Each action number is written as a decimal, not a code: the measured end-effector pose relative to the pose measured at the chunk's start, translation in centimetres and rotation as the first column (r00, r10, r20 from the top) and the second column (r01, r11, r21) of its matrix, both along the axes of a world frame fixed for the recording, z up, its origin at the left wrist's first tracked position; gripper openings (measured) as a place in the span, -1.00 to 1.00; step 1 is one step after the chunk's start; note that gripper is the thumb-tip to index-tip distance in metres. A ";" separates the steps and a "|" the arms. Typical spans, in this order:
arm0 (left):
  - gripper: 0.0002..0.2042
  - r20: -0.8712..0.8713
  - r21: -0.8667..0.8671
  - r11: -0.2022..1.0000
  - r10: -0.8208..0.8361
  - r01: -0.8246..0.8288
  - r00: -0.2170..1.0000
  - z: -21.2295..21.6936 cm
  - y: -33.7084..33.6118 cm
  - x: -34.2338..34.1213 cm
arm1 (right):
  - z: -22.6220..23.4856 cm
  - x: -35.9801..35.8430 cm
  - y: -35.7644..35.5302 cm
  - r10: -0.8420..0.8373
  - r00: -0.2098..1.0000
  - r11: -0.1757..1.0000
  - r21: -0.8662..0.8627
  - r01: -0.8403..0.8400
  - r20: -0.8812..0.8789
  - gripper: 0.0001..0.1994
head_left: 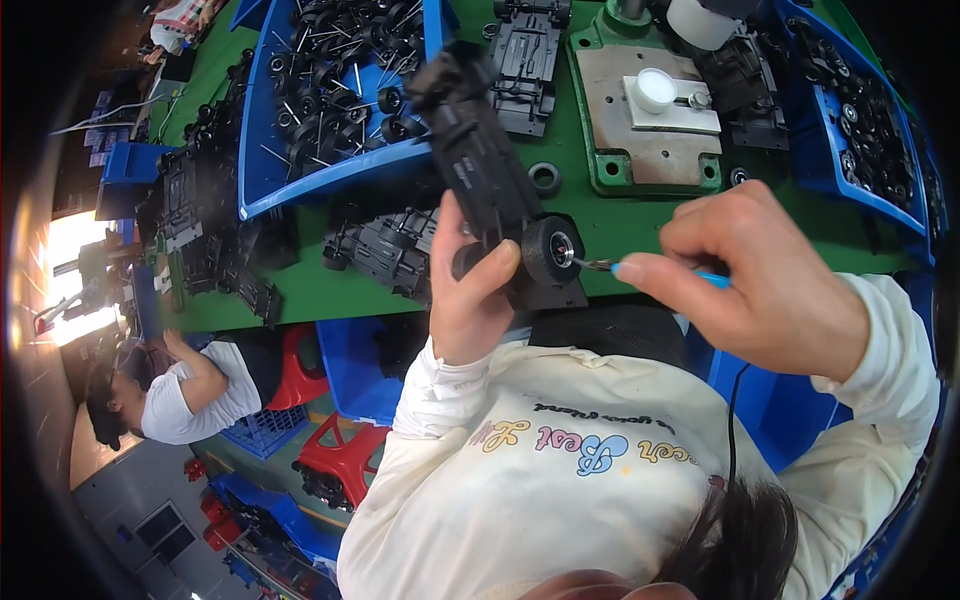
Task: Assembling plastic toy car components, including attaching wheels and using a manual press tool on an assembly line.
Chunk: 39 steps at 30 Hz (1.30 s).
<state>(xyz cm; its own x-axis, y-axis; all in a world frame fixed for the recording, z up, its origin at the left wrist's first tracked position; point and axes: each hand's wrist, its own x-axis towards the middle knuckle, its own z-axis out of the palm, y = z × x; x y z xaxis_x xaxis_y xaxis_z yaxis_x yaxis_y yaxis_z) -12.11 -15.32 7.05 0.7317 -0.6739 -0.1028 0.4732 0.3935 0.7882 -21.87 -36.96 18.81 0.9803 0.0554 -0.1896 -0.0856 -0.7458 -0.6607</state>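
On the green bench [640, 225] ahead of me sits a blue bin [300, 175] heaped with black wheels and axles. To its right stands a green press base [600, 170] bearing a grey plate with a white round cap [656, 88]. Another blue bin [850, 140] of black parts lies far right. Loose black chassis frames [385, 250] lie nearby. A red stool [340, 450] stands below, beside a seated person in white [185, 395].

We see a green table [640, 225] across the top, from ten o'clock to two o'clock. Blue bins [262, 160] sit on it at eleven o'clock and at two o'clock. A grey metal plate [640, 135] lies at one o'clock. At nine o'clock bright light [70, 240] shines in. At eight o'clock another person [175, 395] sits near red stools [340, 455]. The grey floor [130, 500] shows at seven o'clock.
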 end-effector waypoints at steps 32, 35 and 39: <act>-0.25 -0.401 -0.202 0.861 -0.508 0.467 0.763 0.9 0.3 -0.2 | 0.9 0.1 -0.7 0.551 0.664 0.826 -0.443 -0.349 0.506 -0.59; -0.26 -0.422 -0.194 0.895 -0.447 0.403 0.789 0.8 0.3 -0.5 | 1.3 -0.1 -1.1 0.598 0.709 0.784 -0.458 -0.419 0.375 -0.57; -0.17 -0.446 -0.158 0.930 -0.368 0.332 0.816 1.4 0.2 -0.4 | 1.2 -0.6 -0.7 0.499 0.793 0.850 -0.375 -0.370 0.350 -0.59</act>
<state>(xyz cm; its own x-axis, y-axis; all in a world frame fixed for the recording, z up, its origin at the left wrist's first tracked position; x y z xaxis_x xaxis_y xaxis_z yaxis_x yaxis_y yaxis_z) -12.53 -15.09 8.43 0.3247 -0.8936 -0.3098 0.8894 0.1771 0.4214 -22.45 -37.69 19.97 0.8485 0.5046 0.1595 0.5281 -0.7878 -0.3171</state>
